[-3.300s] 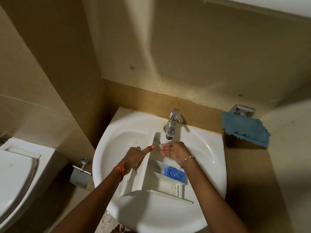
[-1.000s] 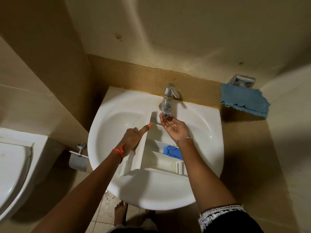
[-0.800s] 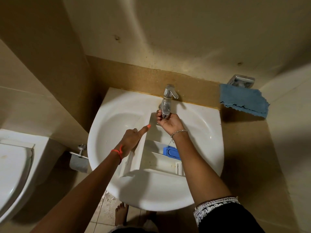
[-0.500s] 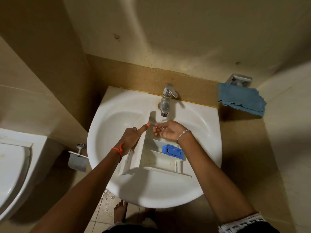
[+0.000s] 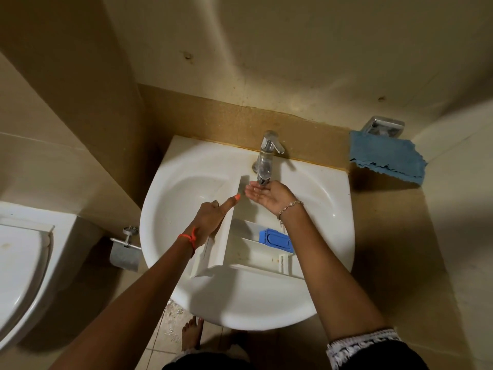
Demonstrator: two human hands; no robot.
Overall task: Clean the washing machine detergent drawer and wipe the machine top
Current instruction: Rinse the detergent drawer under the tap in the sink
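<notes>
Sink [image 5: 186, 182] centre frame, detergent drawer [image 5: 221, 244] lying in its bowl, right side hidden under the forearm [image 5: 320, 263]. Left hand [image 5: 210, 217] grips the drawer's wall; right hand [image 5: 269, 196], palm up and loose, sits beneath the tap [image 5: 265, 161], water hard to see.

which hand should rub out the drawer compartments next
Right, probably. The right hand is free, open palm-up under the tap, over the far end of the drawer. The left hand grips the drawer's side wall, steadying it in the sink.
</notes>
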